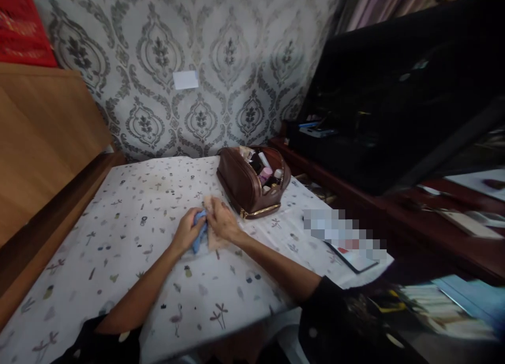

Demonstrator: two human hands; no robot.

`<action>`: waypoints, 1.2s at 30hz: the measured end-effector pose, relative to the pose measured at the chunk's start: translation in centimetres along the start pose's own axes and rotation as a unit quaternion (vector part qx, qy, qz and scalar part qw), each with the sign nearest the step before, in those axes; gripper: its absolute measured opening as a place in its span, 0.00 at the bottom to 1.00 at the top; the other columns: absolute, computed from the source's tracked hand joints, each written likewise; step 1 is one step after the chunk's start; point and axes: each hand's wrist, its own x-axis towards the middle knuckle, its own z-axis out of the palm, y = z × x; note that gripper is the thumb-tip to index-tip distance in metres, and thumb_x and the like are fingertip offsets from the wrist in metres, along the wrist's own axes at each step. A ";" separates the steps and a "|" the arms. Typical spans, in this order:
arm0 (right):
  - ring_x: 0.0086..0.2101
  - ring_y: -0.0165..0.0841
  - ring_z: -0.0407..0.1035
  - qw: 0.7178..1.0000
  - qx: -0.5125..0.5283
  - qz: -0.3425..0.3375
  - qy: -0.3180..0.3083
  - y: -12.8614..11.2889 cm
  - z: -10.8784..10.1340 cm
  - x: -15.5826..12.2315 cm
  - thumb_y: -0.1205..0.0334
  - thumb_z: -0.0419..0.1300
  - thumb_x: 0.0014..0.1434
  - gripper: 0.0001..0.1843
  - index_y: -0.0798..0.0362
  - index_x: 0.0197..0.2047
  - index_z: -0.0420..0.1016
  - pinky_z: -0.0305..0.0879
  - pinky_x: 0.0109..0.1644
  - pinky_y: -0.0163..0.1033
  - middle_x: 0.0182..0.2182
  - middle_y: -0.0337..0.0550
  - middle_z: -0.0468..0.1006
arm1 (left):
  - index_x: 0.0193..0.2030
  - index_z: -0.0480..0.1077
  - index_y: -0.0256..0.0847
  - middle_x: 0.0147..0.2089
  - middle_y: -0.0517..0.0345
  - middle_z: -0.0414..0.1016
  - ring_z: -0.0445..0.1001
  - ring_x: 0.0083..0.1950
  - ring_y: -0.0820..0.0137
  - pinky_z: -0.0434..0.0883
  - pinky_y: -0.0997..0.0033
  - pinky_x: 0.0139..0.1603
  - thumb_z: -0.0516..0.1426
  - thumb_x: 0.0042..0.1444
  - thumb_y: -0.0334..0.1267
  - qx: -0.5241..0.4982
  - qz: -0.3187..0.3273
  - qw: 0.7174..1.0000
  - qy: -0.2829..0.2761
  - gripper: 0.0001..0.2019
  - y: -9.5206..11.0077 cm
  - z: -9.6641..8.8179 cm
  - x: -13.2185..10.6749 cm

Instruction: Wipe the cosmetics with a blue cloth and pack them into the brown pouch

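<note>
Brown bag [236,183] reads leather-like on my feed, smooth, faint sheen; zip [262,212] shiny gold metal. Left of bag: blue cloth [199,234], matt; farther left, smooth wood panel [43,138].

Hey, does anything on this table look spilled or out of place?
Possibly one thing: a faint brownish patch on the white tablecloth, left of the brown bag. It could be a stain.

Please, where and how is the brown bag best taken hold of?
Perhaps low on the body of the brown bag, coming from the left: that wall is broad and closed. The top gapes open over small containers, so a grip on its rim might spill them.
</note>
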 end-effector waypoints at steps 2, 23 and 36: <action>0.55 0.41 0.68 1.000 0.028 0.010 0.012 0.1 0.6 0.3 0.60 0.54 0.65 0.30 0.60 0.68 0.53 0.63 0.56 0.42 0.57 0.60 0.71 | 0.43 0.71 0.40 0.43 0.50 0.76 0.74 0.47 0.60 0.70 0.60 0.53 0.53 0.58 0.48 0.009 0.002 1.000 0.027 0.14 -0.3 0.1 0.0; 0.24 0.30 0.72 0.710 0.600 0.071 -0.361 0.9 0.1 -1.4 0.62 0.56 0.64 0.11 0.51 0.50 0.68 0.70 0.33 0.35 0.29 0.36 0.77 | 0.43 0.75 0.43 0.41 0.57 0.77 0.74 0.41 0.63 0.72 0.63 0.47 0.53 0.59 0.52 -0.031 -0.042 0.998 0.026 0.17 0.4 -4.1 1.1; 0.20 0.26 0.66 0.787 0.513 0.045 -0.341 1.2 0.8 -1.8 0.42 0.69 0.48 0.24 0.55 0.34 0.71 0.60 0.21 0.31 0.25 0.38 0.75 | 0.29 0.67 0.39 0.26 0.61 0.65 0.63 0.29 0.72 0.62 0.72 0.33 0.48 0.62 0.46 -0.033 0.010 0.998 -0.050 0.16 1.7 -3.9 1.1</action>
